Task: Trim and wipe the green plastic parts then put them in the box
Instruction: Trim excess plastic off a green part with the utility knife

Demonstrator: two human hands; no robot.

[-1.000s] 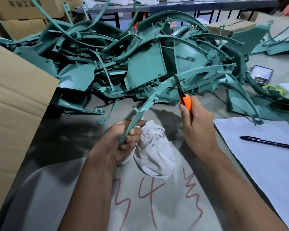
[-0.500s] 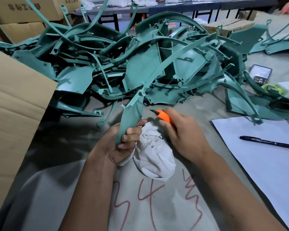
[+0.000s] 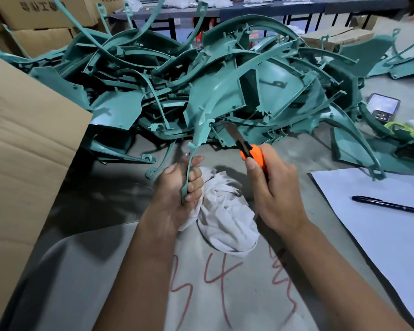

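Note:
My left hand [image 3: 179, 189] grips the narrow lower end of a long curved green plastic part [image 3: 202, 125] together with a bunched white cloth [image 3: 225, 218]. The part rises up and to the right over the pile. My right hand [image 3: 275, 189] holds an orange utility knife [image 3: 253, 154]; its blade [image 3: 234, 134] points up-left, close beside the part's edge. A big heap of green plastic parts [image 3: 134, 103] fills the table behind. The cardboard box [image 3: 22, 149] stands at the left, its flap toward me.
A white sheet of paper [image 3: 378, 225] with a black pen [image 3: 390, 206] lies to the right. A phone [image 3: 382, 107] rests at the far right among more green parts. Cardboard cartons [image 3: 46, 22] stack at the back left. Red marks are written on the grey table cover [image 3: 225, 283].
My right hand has lifted the knife from beside the cloth, blade now pointing up at the part's edge. The held part has turned in my left hand, its wide section facing me.

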